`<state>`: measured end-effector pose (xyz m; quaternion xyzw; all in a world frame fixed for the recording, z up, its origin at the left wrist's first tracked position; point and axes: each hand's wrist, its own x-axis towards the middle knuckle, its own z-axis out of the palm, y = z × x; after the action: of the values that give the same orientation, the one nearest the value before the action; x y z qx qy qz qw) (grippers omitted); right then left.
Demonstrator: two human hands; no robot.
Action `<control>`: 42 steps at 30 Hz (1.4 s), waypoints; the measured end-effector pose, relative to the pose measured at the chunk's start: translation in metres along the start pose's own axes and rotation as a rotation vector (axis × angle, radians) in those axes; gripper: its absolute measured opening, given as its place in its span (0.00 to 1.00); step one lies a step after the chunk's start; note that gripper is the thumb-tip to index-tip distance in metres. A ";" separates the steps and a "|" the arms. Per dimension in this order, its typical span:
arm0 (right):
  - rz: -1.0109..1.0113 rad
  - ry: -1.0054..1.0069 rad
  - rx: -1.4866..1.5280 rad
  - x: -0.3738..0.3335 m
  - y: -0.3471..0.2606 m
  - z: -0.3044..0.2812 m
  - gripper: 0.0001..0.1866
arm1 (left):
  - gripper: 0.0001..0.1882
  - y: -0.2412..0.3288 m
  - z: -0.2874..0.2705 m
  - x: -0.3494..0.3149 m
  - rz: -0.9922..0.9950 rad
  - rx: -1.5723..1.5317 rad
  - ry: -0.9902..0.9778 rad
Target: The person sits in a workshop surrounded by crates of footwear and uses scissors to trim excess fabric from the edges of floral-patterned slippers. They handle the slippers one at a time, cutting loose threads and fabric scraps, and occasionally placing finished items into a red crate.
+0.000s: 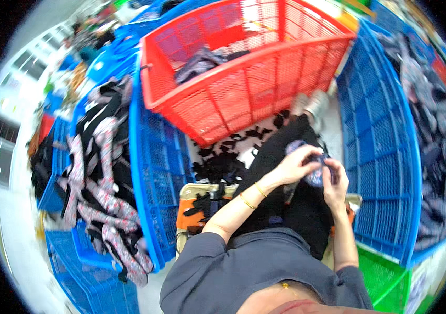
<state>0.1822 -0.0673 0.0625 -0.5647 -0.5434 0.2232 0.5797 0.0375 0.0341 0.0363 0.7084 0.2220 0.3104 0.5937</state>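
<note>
Above my lap, both hands are at a small patterned cloth piece (pixel 315 178) in blue and white with a dark edge. My left hand (pixel 300 164) is closed on it from the left, thumb and fingers pinched together. On the other side my right hand (pixel 336 180) is also closed, pinching the dark edge close to the left fingertips. Part of the cloth shows beyond my left hand. The exact spot between the fingertips is too small and blurred to make out.
A red crate (pixel 244 89) with some dark cloth stands ahead. Blue crates flank me, the left one (pixel 162 172) beside a heap of floral strips (pixel 109 157), the right one (pixel 380 141) beside piled cloth (pixel 435 152). Black scraps (pixel 217 163) litter the floor.
</note>
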 end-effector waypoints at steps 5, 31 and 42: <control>0.262 -0.038 0.248 -0.019 0.006 0.024 0.09 | 0.22 -0.011 -0.019 -0.020 -0.126 -0.401 -0.242; 0.479 -0.178 0.276 0.027 0.030 0.004 0.24 | 0.07 0.023 -0.063 0.010 0.055 0.222 0.021; -0.009 -0.508 -0.406 0.060 -0.007 -0.012 0.19 | 0.13 0.023 -0.074 0.020 -0.217 -0.147 -0.109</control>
<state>0.2089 -0.0215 0.0938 -0.5926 -0.7066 0.2416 0.3019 -0.0021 0.0951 0.0700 0.6508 0.2412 0.2208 0.6852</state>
